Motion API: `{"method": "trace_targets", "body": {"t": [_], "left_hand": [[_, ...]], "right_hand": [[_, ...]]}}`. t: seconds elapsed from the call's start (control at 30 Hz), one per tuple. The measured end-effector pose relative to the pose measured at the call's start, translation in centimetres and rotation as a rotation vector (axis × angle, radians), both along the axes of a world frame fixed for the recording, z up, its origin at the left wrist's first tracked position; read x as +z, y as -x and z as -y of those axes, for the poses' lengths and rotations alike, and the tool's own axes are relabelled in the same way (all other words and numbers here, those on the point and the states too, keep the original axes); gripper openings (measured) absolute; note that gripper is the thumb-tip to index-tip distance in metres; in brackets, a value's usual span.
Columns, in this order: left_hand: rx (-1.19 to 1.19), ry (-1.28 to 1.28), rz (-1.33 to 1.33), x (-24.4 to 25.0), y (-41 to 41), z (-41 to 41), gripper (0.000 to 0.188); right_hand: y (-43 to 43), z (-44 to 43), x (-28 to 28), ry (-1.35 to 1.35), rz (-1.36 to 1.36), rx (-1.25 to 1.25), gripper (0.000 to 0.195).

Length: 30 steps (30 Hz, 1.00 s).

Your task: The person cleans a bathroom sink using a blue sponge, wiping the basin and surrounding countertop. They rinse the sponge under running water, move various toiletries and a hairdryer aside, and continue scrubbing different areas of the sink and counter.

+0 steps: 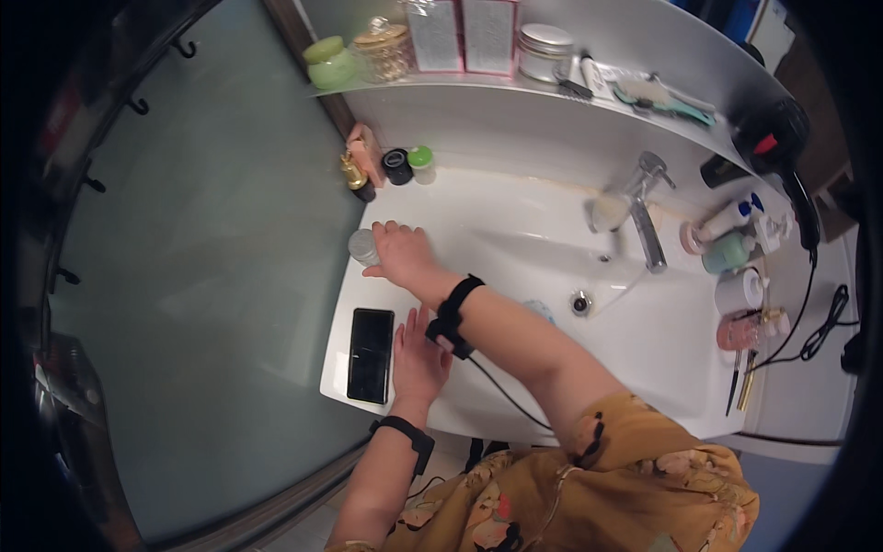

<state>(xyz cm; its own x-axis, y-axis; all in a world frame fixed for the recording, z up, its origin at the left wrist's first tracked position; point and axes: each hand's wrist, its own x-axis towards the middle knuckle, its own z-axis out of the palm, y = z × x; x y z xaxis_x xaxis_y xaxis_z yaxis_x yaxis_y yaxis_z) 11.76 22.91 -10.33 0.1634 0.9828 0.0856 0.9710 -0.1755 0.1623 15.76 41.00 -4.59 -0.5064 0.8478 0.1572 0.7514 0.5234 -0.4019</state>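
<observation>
On the washbasin's left ledge stands a small clear jar [363, 245] with a pale, round top. My right hand [405, 257] reaches across to it, thumb and fingers around its right side; the palm hides part of it. My left hand [421, 362] rests lower down on the white washbasin [483, 407], fingers extended and nothing in it. Just left of those fingers lies a black smartphone [371, 355], its screen dark. Both wrists wear black straps, and a cable runs from the right one.
Behind the jar stand a black jar [397, 166], a green-capped container [421, 164] and a gold-topped bottle [354, 176]. A chrome faucet [647, 214] overhangs the bowl. Bottles and a hair dryer [776, 138] are at right. A shelf [469, 81] spans the back; a glass panel [207, 276] borders the left.
</observation>
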Motion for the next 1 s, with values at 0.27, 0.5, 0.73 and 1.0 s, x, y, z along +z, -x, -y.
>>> {"method": "trace_targets", "body": {"t": [0.27,0.5,0.73,1.0], "left_hand": [[-0.003,-0.002,0.001,0.2,-0.9,0.6,0.051],[0.007,-0.036,0.011,0.1,-0.8,0.8,0.051],[0.027,0.012,-0.018,0.1,-0.9,0.8,0.051],[0.042,-0.018,-0.006,0.0,-1.1,1.2,0.052]], "right_hand": [[-22.4,10.1,-4.7,0.281,0.495,0.018,0.064],[-27.0,12.9,-13.9,0.487,0.105,-0.194,0.071],[-36.8,11.2,-13.6,1.044,-0.865,-0.859,0.029],[-40.6,13.0,-8.6,1.064,-1.522,-0.77,0.029]]}}
